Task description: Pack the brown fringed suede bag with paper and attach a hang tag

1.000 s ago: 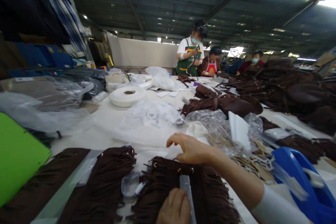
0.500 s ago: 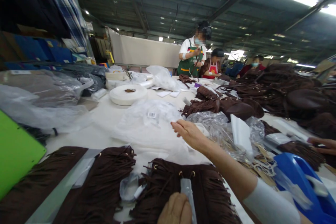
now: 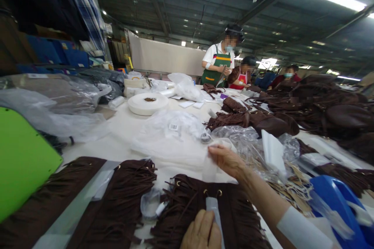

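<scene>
My right hand (image 3: 226, 159) pinches a thin, see-through white strip (image 3: 209, 168) that hangs from its fingertips above the white table. Just below lies a dark brown fringed bag (image 3: 233, 210) with brass eyelets. My left hand (image 3: 202, 230) rests on it, fingers curled together over a pale translucent wrap (image 3: 212, 204) running down its middle; the fingertips are hidden. To the left is another brown fringed piece (image 3: 117, 198), with a clear plastic band (image 3: 78, 202) along it. A small clear plastic piece (image 3: 150, 203) lies between the two brown pieces.
A large white roll (image 3: 147, 104) and crumpled clear bags (image 3: 172, 126) lie ahead. Brown bags (image 3: 330, 105) are heaped at the right, near a blue plastic holder (image 3: 336, 202). A green board (image 3: 26, 159) stands at the left. Co-workers (image 3: 217, 62) are across the table.
My right hand has drawn back towards me and now has a translucent strip in its fingers. My left hand stays on the fringed bag. The view has shifted slightly.
</scene>
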A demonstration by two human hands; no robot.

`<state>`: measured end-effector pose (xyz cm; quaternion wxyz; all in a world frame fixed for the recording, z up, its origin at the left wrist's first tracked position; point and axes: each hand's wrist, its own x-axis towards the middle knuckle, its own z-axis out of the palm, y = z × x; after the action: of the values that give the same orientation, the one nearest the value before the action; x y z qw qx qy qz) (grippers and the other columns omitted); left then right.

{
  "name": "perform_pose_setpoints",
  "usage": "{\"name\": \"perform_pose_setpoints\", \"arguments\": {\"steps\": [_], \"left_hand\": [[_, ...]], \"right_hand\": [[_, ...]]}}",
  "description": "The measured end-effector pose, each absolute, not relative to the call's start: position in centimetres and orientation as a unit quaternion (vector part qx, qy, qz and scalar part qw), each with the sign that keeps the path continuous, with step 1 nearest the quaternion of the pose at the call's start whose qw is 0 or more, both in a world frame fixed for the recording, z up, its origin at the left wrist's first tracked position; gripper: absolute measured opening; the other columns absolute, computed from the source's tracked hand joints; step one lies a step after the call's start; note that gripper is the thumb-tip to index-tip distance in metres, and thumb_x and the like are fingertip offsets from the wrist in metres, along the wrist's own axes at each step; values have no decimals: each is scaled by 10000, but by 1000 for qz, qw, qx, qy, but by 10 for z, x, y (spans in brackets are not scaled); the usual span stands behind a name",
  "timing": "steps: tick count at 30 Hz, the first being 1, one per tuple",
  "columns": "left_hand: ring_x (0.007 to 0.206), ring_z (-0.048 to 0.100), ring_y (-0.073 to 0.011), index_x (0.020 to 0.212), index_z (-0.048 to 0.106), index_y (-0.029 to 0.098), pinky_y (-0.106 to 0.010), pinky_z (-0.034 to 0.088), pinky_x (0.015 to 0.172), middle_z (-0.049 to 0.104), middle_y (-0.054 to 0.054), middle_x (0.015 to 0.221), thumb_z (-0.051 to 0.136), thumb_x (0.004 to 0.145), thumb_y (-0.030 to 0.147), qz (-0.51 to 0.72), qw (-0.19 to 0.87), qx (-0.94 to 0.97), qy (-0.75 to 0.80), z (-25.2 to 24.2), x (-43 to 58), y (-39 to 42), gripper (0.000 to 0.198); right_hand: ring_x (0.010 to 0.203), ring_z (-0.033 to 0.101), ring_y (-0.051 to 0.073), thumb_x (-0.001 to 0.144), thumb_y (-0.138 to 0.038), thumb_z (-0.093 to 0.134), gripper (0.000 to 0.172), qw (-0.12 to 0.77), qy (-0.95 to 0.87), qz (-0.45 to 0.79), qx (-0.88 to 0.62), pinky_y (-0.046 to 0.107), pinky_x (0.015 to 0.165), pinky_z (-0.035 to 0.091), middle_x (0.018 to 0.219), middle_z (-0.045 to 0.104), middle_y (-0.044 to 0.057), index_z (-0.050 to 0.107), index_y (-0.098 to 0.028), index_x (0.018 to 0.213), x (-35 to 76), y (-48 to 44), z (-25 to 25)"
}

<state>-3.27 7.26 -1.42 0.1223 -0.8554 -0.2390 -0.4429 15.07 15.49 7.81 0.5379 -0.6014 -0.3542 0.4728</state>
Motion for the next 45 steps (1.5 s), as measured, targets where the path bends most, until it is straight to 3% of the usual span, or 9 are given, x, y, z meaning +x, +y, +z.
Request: {"name": "perform_pose_setpoints", "arguments": {"steps": [9,13,19,22,26,31,38,42,45], "left_hand": [[885,633,-244,914,562,124,-314,575,689,668,-108,964,319,721,30,-388,37,-900,-194,-1,-43,70,324],[914,612,-258,921,551,103,-369,571,733,650,-127,973,319,663,-25,-372,10,-906,-200,9,-45,64,369],[992,559,-263,941,554,96,-433,530,824,615,-147,1009,317,732,-40,-330,-96,-916,-207,14,-45,65,344],[972,561,-223,918,567,126,-391,520,844,615,-123,981,329,797,7,-309,-151,-915,-211,23,-49,69,292],[913,577,-172,930,600,177,-276,527,794,620,-67,939,422,770,43,-283,-216,-916,-185,35,-59,69,275],[932,552,-235,863,622,135,-420,492,833,590,-130,966,380,787,88,-285,-232,-901,-232,35,-67,68,258],[846,600,-193,906,582,139,-355,530,766,627,-86,877,397,756,87,-304,-238,-886,-257,34,-72,72,244],[1111,510,-215,1097,526,121,-420,456,948,568,-137,1151,345,796,65,-336,-187,-893,-232,36,-80,59,355],[1171,468,-181,1166,513,164,-346,443,977,575,-82,1189,369,826,51,-317,-73,-938,-120,34,-87,46,386]], "right_hand": [[565,546,97,401,-290,800,289,701,-337,361,-515,246,603,423,571,617,-33,619,-163,588,142,160,146],[529,529,89,421,-263,781,241,723,-359,326,-492,236,565,408,538,610,-43,621,-157,566,131,154,176],[550,532,87,549,-215,740,114,691,-444,286,-494,218,548,403,584,641,-35,669,-151,612,104,98,208],[588,562,89,696,-226,683,62,598,-533,235,-551,196,549,419,627,659,-33,691,-165,682,77,35,185],[665,624,103,840,-206,561,117,500,-688,97,-517,182,605,477,720,689,6,662,-166,798,44,-43,107],[747,661,128,927,-220,393,224,456,-761,-123,-445,220,681,513,793,718,35,603,-141,924,29,-72,32],[788,651,142,889,-143,445,172,417,-780,-186,-428,244,729,514,836,722,24,616,-122,878,26,-79,27],[827,631,136,902,-161,438,189,409,-796,-175,-410,236,767,499,858,717,25,621,-118,880,30,-83,20],[810,611,121,913,-150,414,207,410,-801,-161,-406,225,769,487,842,708,19,615,-124,871,33,-81,14]]}}
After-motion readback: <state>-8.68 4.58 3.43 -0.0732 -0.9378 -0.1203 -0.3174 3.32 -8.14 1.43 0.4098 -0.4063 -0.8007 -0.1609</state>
